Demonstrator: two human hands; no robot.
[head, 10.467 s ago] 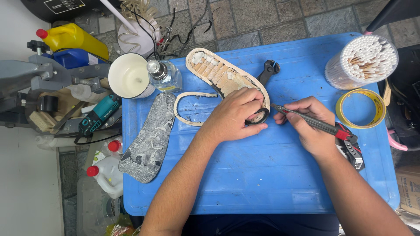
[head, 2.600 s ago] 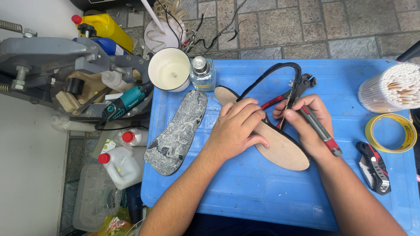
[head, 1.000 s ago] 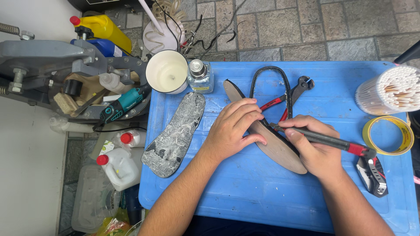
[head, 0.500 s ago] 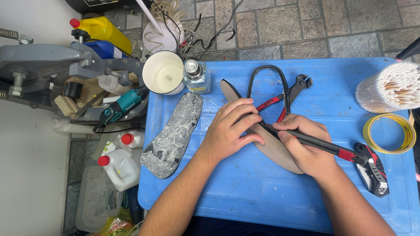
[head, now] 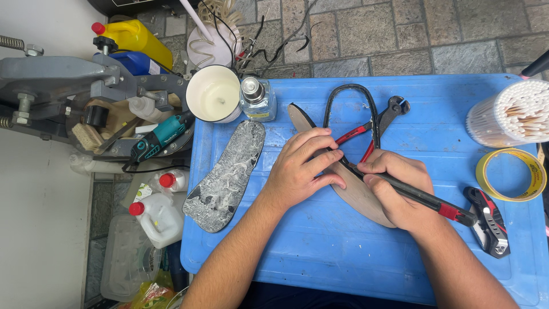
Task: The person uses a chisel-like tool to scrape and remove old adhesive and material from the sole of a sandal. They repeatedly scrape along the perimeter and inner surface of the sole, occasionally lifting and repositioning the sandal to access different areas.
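Note:
A tan sandal sole point(head: 359, 193) lies tilted on the blue plastic table point(head: 320, 252), with its black strap point(head: 350, 103) looping toward the far edge. My left hand point(head: 303, 169) presses down on the sole's middle, fingers spread over it. My right hand point(head: 397, 191) grips a black-handled tool with a red band point(head: 434, 201), its tip at the sole beside my left fingers. Red-handled pincers point(head: 377, 129) lie under the strap.
A grey glue-smeared sole point(head: 226, 177) lies to the left. A white cup point(head: 214, 94) and a small glass bottle point(head: 257, 98) stand at the far edge. At right are a tub of white sticks point(head: 512, 114), a yellow tape roll point(head: 512, 174) and a folding knife point(head: 489, 229).
The sole was flipped and turned since the earliest frame. Over the last second my right hand drew the tool in closer to my left fingers; the left hand stayed pressed on the sole.

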